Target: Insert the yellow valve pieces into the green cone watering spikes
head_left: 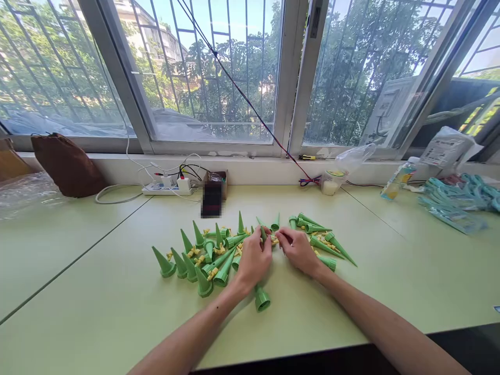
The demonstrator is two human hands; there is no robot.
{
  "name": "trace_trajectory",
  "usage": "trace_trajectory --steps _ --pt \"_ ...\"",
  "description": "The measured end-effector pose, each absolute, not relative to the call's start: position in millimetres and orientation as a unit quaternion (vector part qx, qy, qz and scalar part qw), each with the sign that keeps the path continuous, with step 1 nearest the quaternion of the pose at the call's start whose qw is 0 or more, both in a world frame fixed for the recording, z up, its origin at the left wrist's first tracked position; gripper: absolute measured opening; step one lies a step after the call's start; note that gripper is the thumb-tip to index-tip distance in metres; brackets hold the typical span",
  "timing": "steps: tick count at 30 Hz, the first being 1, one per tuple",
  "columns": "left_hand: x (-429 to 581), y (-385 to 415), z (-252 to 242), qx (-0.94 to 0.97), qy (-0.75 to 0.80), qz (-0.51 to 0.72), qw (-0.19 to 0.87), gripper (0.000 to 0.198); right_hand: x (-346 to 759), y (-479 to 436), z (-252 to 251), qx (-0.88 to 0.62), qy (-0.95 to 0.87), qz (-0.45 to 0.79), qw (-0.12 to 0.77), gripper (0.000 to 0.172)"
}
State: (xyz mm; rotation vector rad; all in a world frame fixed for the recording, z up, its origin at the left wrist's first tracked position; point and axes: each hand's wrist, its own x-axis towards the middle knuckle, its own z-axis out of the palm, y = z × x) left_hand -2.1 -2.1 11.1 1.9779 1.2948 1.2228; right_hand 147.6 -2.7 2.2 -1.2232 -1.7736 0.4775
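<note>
My left hand (254,259) is closed around a green cone, whose tip shows between the thumb and fingers. Just to its right, my right hand (299,251) is pinched near some small yellow pieces; what its fingertips hold is too small to make out. Green cones, several upright and others lying down, spread to the left, among them an upright cone (163,263) at the far left. Small yellow parts (213,273) lie between them. More green cones (327,246) lie beside and behind my right hand. One green cone (262,300) rests below my left wrist.
Along the window wall stand a brown bag (66,165), a power strip (167,187), a small dark box (213,195), a plastic tub (332,183) and a bottle (399,178). Teal packets (457,200) lie at the right. The pale green table (97,307) ends at a front edge.
</note>
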Motion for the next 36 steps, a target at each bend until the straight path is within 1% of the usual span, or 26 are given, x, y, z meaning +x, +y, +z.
trace_trajectory --steps 4,10,20,25,36 --pt "-1.8 -1.8 10.7 0.718 0.472 0.455 0.235 0.011 147.7 -2.4 0.7 -0.505 -0.717 0.165 0.451 0.029" --pt "-1.0 -2.4 10.2 0.717 0.462 0.462 0.243 0.011 147.2 -2.9 1.2 -0.505 -0.712 0.170 0.458 0.029" --pt "-0.6 -5.6 10.9 0.748 0.440 0.466 0.172 0.010 145.9 -6.2 3.3 -0.501 -0.697 0.167 0.485 0.030" --pt "-1.1 -5.1 8.8 0.753 0.429 0.472 0.161 0.009 146.8 -6.0 2.7 -0.500 -0.683 0.167 0.506 0.031" --pt "-1.0 -5.3 7.3 0.758 0.419 0.479 0.143 0.007 146.3 -8.1 4.7 -0.496 -0.670 0.175 0.524 0.031"
